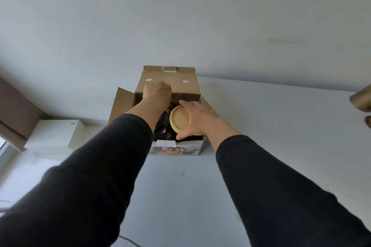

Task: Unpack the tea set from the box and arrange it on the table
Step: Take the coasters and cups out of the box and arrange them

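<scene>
So the cardboard box (168, 86) sits open on the white bench (261, 126), flaps up. The right hand (197, 119) has its grip wrapped around a round wooden lid (179, 118), just above the box opening. The left hand (158, 91) curls over the back flap's lower edge. Something dark and glassy (161, 124) sits inside, hard to make out.

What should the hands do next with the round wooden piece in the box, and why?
Probably lift the round wooden piece straight up, out of the box, and set it on the table. The right hand already grips its rim, the left hand holds the back flap open, and dark glassware sits close beside it.
</scene>
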The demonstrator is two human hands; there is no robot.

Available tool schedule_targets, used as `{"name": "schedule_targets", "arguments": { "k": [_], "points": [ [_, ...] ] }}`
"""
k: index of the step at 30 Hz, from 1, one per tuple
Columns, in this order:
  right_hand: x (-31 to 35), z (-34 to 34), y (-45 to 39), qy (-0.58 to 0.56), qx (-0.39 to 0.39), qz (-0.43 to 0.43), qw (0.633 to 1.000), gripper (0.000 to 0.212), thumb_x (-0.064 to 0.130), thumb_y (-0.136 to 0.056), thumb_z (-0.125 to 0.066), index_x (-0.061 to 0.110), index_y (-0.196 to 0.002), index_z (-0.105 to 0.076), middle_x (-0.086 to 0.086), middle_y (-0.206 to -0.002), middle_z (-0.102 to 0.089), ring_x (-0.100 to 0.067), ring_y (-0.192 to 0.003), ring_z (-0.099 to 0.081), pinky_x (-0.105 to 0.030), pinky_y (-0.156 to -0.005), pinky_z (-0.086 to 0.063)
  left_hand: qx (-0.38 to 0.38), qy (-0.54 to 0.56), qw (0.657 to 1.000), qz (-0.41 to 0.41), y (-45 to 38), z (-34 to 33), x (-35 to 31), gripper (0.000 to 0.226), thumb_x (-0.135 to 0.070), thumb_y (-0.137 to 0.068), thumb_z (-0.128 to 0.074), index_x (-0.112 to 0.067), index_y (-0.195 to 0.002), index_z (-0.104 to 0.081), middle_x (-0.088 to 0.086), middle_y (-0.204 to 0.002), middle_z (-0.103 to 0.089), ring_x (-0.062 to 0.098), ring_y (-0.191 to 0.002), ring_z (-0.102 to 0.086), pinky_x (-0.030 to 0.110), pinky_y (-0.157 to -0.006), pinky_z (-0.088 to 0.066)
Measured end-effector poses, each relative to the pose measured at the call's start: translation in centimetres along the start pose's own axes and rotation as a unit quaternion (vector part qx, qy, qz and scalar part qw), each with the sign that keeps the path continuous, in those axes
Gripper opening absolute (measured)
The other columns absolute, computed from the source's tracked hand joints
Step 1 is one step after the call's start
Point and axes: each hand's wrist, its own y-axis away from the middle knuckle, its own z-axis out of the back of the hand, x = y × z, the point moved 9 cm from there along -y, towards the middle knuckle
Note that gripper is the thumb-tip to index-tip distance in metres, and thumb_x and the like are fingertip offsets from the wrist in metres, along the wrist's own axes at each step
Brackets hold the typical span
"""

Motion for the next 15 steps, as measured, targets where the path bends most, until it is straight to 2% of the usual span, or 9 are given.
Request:
{"name": "schedule_targets", "arguments": {
  "k": [4, 8, 15],
  "points": [
    [-0.2, -0.2, -0.5, -0.001, 0.005, -0.009, 1.0, 0.122, 0.055, -0.061, -0.08, 0.025, -0.153, -0.007, -0.004, -0.156, -0.022, -0.025, -0.143, -0.025, -0.05, -0.112, -0.033, 0.02, -0.049, 0.998, -0.027, -0.6, -0.4, -1.9, 0.022, -0.009, -0.093, -0.052, -0.007, -0.112, -0.063, 0.007, -0.106, -0.063, 0.022, -0.098, -0.062, 0.027, -0.067, -0.042],
    [-0.2, -0.1, -0.4, 0.009, 0.007, -0.009, 1.0, 0.122, 0.056, -0.062, -0.08, 0.02, -0.154, -0.008, -0.004, -0.156, -0.022, -0.025, -0.143, -0.027, -0.047, -0.112, -0.033, 0.038, -0.074, 0.996, -0.036, -0.9, -0.6, -2.7, 0.021, -0.012, -0.093, -0.054, -0.007, -0.11, -0.063, 0.005, -0.089, -0.055, 0.02, -0.08, -0.053, 0.027, -0.066, -0.04],
    [-0.2, 0.2, -0.4, 0.008, -0.001, -0.003, 1.0, 0.119, 0.055, -0.062, -0.081, 0.015, -0.152, -0.015, -0.004, -0.152, -0.029, -0.024, -0.14, -0.031, -0.043, -0.11, -0.035, 0.024, -0.085, 0.994, -0.059, -1.2, -0.7, -3.7, 0.019, -0.014, -0.094, -0.053, -0.008, -0.109, -0.064, 0.003, -0.083, -0.052, 0.019, -0.077, -0.051, 0.026, -0.066, -0.042]
  ]
}}
